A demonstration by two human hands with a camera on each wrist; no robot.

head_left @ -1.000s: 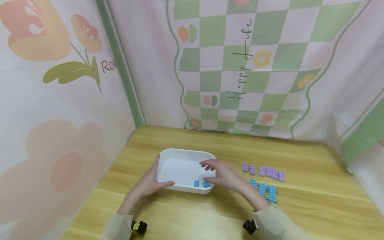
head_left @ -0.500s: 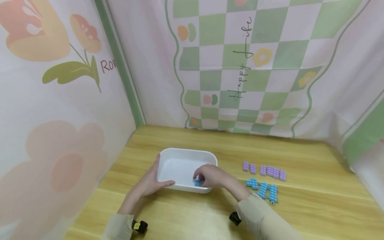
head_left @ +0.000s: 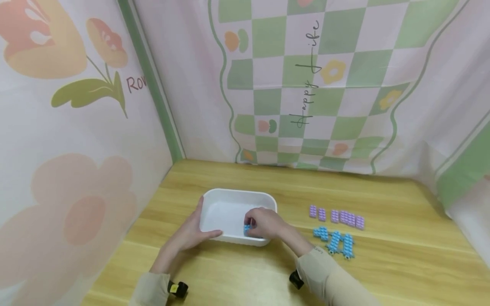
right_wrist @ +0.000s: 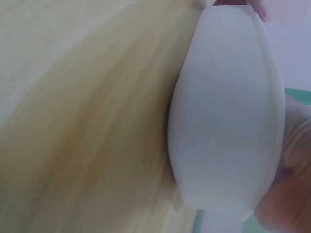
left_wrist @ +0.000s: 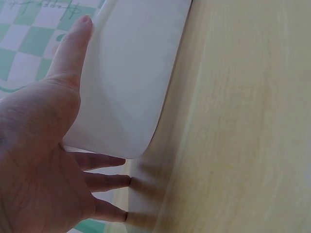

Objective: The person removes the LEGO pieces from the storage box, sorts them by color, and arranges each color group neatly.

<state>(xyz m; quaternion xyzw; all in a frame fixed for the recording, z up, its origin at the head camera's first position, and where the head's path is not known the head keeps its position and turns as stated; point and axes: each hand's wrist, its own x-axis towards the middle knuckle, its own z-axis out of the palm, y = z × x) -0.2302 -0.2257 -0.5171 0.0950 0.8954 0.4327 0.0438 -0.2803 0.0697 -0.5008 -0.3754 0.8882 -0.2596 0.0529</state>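
Observation:
The white plastic bin sits on the table, and my left hand rests against its left end. Its thumb lies along the front rim; in the left wrist view its fingers are straight and spread beside the end wall. My right hand reaches into the bin's front right part with curled fingers, pinching a light blue toy brick. The palm and fingers hide part of that brick and the floor around it. From the right wrist view, the bin's outer wall blocks sight of the fingertips.
Right of the bin, several purple toy bricks form a row on the wooden table. In front of them lie several light blue brick pieces, some joined together. A printed curtain hangs behind the table.
My right hand has come down into the bin from over its right rim, and its fingers have closed on a blue brick, which has shifted slightly left. My left hand has stayed put.

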